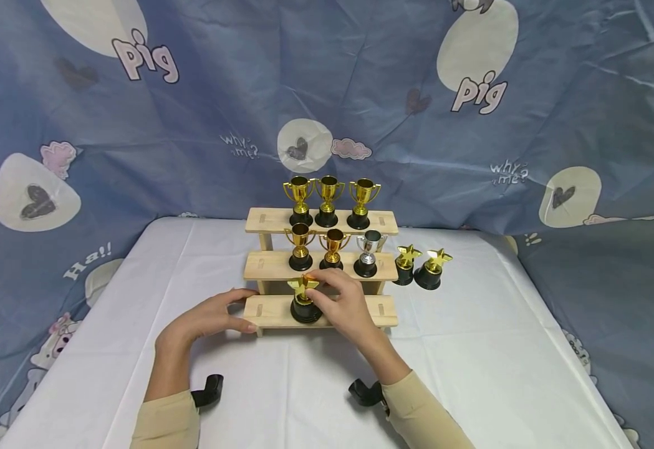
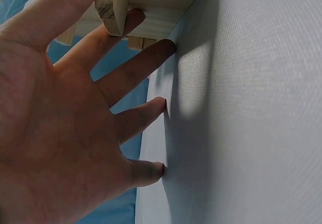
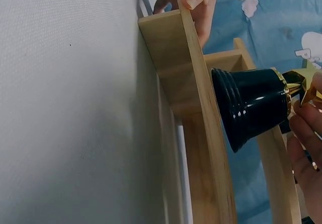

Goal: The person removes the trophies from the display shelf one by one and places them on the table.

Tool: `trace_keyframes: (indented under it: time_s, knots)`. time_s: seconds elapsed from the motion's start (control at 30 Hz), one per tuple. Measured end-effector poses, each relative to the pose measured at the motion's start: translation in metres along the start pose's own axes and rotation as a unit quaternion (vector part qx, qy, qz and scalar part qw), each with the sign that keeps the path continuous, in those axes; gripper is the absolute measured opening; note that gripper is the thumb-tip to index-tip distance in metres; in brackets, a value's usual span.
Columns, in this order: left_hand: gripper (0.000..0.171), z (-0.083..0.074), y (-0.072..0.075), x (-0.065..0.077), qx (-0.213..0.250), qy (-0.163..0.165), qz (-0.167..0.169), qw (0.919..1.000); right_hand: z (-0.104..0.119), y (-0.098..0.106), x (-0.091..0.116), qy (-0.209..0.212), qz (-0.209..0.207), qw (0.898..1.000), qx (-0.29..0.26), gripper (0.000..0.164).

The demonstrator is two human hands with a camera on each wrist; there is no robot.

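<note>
My right hand (image 1: 349, 308) pinches the gold star top of a star trophy (image 1: 305, 309) between thumb and fingers. The trophy's black base is at the lowest board of a three-step wooden shelf (image 1: 273, 304), left of its middle. Whether the base fully rests there I cannot tell; in the right wrist view the trophy (image 3: 251, 100) sits close against the board. My left hand (image 1: 209, 319) touches the left end of that board, thumb at the front corner. In the left wrist view, the left hand's (image 2: 75, 118) fingers are spread and fairly straight, the index finger passing behind a shelf leg.
Three gold cup trophies (image 1: 328, 198) stand on the top step. On the middle step are a gold cup (image 1: 301, 243), a bronze-gold cup (image 1: 335, 244) and a silver cup (image 1: 368, 249). Two star trophies (image 1: 430, 271) stand on the white tablecloth (image 1: 506, 349) right of the shelf.
</note>
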State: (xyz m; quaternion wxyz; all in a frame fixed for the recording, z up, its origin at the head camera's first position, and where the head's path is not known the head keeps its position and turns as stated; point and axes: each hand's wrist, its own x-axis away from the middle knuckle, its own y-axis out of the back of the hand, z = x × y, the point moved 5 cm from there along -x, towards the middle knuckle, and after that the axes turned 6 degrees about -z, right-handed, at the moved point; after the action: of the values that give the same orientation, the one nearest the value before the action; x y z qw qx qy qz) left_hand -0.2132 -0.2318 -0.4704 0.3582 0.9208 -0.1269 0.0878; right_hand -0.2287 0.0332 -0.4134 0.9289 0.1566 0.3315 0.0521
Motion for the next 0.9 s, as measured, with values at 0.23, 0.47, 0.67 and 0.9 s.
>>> trace_keyframes:
  time_s: [0.23,0.47,0.67,0.9]
  knots:
    - [0.084,0.000,0.000,0.000,-0.003,0.000,0.001,1.0000,0.001,0.004,-0.001,-0.003,-0.002,1.000,-0.005,0.024]
    - [0.084,0.000,0.000,0.000,-0.003,-0.002,0.001,1.0000,0.000,0.013,-0.001,-0.032,-0.005,0.999,0.000,0.026]
    - [0.084,0.002,0.000,0.000,0.002,0.004,-0.001,1.0000,0.011,0.025,-0.005,-0.071,-0.006,0.997,-0.005,0.027]
    - [0.083,0.001,0.000,-0.001,-0.004,-0.004,0.000,1.0000,0.030,0.037,-0.008,-0.052,-0.010,0.999,-0.003,0.025]
